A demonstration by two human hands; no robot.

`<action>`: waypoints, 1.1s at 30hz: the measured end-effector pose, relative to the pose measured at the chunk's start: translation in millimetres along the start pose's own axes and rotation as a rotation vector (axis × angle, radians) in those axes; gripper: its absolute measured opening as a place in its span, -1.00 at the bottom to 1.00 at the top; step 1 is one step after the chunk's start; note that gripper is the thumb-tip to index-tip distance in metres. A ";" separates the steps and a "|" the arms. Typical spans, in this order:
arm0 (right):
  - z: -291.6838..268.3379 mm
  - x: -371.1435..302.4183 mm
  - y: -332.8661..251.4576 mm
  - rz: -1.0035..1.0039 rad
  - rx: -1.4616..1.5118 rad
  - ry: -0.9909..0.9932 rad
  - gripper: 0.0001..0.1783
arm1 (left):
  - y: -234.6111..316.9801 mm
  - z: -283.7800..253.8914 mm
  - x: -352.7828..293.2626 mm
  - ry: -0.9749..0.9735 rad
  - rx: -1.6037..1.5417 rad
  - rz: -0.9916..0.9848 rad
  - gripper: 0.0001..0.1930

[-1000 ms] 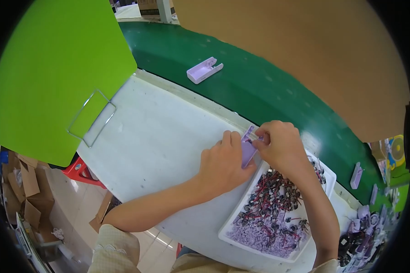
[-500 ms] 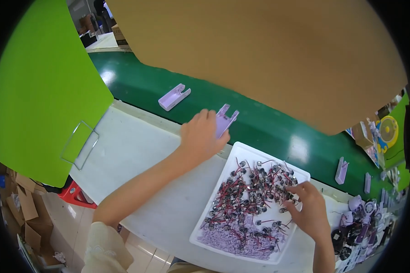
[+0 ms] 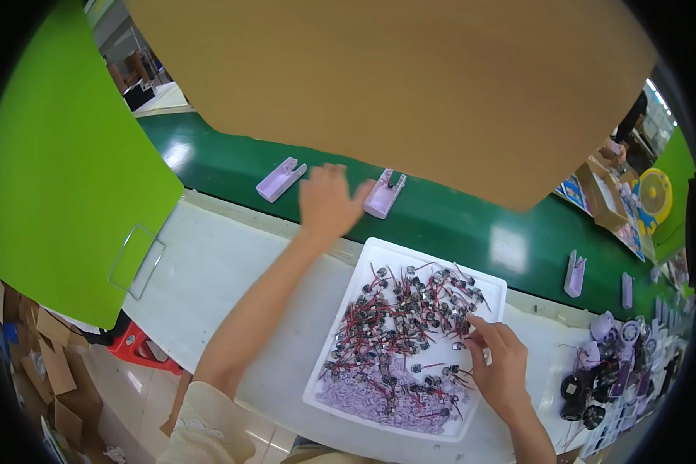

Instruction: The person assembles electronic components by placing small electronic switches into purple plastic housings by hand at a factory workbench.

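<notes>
My left hand (image 3: pixel 329 203) is over the green belt, fingers spread and slightly blurred, holding nothing. Just right of its thumb lies a light purple plastic housing (image 3: pixel 381 203) with two prongs and a dark bit between them. To the left of the hand lies a similar purple housing (image 3: pixel 277 184). My right hand (image 3: pixel 504 370) reaches over the right side of a white tray (image 3: pixel 366 249), thumb and forefinger curved with a gap between their tips. Small dark components with red wires (image 3: pixel 398 317) are beside those fingertips. Small purple plastic pieces (image 3: pixel 379 402) fill the tray's near end.
The green belt (image 3: pixel 472 236) runs beyond the white worktop (image 3: pixel 209 271). Further right it carries a purple housing (image 3: pixel 574 274) and another (image 3: pixel 626 291). A brown board (image 3: pixel 410 85) overhangs it; a green panel (image 3: pixel 69 170) stands left. Purple and black parts (image 3: pixel 607 371) crowd the right.
My left hand has let go of the right-hand purple housing, which now lies on the belt, and has drawn left from it. My right hand stays by the same components. The view has shifted slightly.
</notes>
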State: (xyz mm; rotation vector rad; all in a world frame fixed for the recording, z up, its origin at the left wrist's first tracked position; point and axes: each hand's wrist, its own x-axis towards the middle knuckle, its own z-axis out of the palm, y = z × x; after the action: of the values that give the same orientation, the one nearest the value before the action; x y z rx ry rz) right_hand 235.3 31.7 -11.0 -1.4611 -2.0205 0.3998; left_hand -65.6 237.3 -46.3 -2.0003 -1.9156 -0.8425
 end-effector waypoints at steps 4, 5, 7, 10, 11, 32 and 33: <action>-16.5 -4.7 -14.3 -0.037 0.070 -0.095 -0.46 | -84.6 -12.4 0.4 0.152 0.363 -0.026 -0.45; -19.9 -5.4 -19.5 -0.043 0.070 -0.094 -0.46 | -105.2 -16.7 -1.4 0.124 0.415 -0.057 -0.47; -23.2 -5.8 -24.9 -0.047 0.192 -0.158 -0.51 | -128.2 -27.1 -3.6 0.032 0.327 -0.125 -0.47; -27.7 1.4 -29.8 -0.034 0.290 -0.171 -0.58 | -120.4 -47.7 -18.2 0.025 0.223 -0.106 -0.52; -28.9 4.8 -31.3 -0.031 0.287 -0.173 -0.58 | -103.2 -68.1 -26.0 -0.005 0.159 -0.099 -0.54; 15.9 38.1 -94.1 0.029 0.966 -0.048 -0.56 | 61.4 -172.8 -103.6 -0.602 -1.157 0.060 -0.74; 17.2 37.2 -93.2 0.023 1.001 -0.028 -0.57 | 61.6 -169.4 -105.3 -0.597 -1.209 0.024 -0.74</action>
State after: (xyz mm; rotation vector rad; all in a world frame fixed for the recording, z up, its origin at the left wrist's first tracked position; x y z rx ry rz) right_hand 146.9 35.8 39.4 -0.8264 -1.4254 1.2212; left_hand -42.5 50.5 43.9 -3.2135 -1.7560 -1.8686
